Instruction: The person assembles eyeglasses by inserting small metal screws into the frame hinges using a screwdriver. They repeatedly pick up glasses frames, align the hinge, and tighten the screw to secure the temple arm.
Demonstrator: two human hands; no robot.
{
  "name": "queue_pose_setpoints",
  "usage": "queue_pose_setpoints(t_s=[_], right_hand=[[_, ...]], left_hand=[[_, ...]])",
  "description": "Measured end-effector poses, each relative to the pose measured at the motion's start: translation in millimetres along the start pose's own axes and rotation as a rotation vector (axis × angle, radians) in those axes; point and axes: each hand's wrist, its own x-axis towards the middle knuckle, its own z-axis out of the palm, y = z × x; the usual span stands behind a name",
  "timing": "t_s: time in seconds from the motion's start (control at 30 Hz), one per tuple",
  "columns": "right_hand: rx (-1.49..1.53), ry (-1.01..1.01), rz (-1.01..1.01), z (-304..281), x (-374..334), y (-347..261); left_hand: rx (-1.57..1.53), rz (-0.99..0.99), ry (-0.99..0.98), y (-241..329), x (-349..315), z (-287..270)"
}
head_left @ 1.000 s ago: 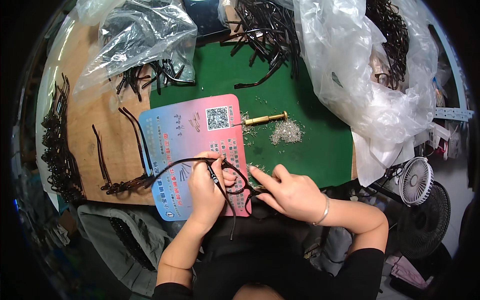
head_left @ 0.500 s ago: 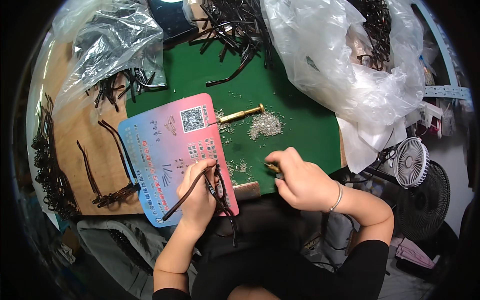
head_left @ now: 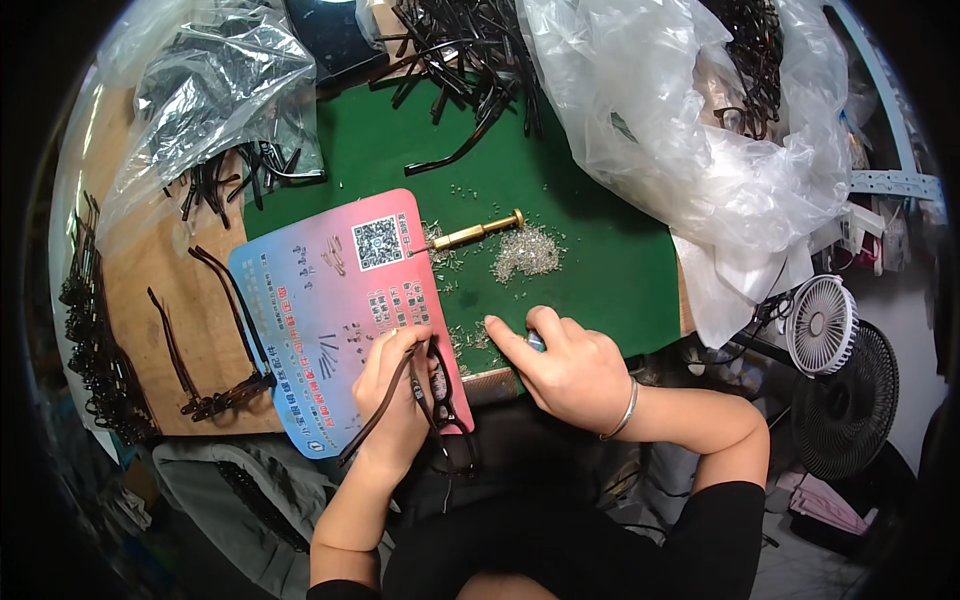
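Observation:
My left hand [head_left: 396, 385] is closed around a dark eyeglass frame [head_left: 442, 400] above the lower right edge of a pink-and-blue printed mat [head_left: 300, 350]. One of its temples points down toward my wrist. My right hand [head_left: 580, 375] curls around a screwdriver, of which only the blue-grey end [head_left: 536, 342] shows. Its index finger stretches out to a scatter of tiny screws [head_left: 470, 338] beside the mat. Farther off, a brass screwdriver [head_left: 465, 235] lies with its tip over the mat, next to a heap of small screws [head_left: 527, 253].
Loose dark temples [head_left: 470, 60] are piled at the back, near a large plastic bag [head_left: 650, 120]. Another plastic bag [head_left: 225, 80] covers more temples at the back left. Several eyeglass frames [head_left: 95, 340] line the left edge. A white fan [head_left: 822, 325] stands at the right.
My right hand has moved left and its index finger now stretches to the scattered screws; the brass part of its screwdriver is now hidden. The eyeglass frame in my left hand has turned slightly.

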Motion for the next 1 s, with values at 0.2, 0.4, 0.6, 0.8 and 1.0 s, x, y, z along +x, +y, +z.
queue_pose_setpoints(t_s=[0.2, 0.4, 0.6, 0.8, 1.0], right_hand=[[-0.034, -0.01, -0.003, 3, 2, -2], [-0.033, -0.022, -0.044, 0, 6, -1], [0.495, -0.2, -0.077, -7, 18, 5], [0.477, -0.2, -0.073, 4, 23, 2], [0.521, -0.187, -0.051, 3, 24, 1]], left_hand=[[0.073, 0.035, 0.054, 3, -4, 6], [0.043, -0.008, -0.023, 5, 1, 1], [-0.045, 0.062, -0.077, -3, 11, -5], [-0.024, 0.099, -0.093, -7, 11, -1], [-0.015, 0.087, -0.09, -7, 10, -2]])
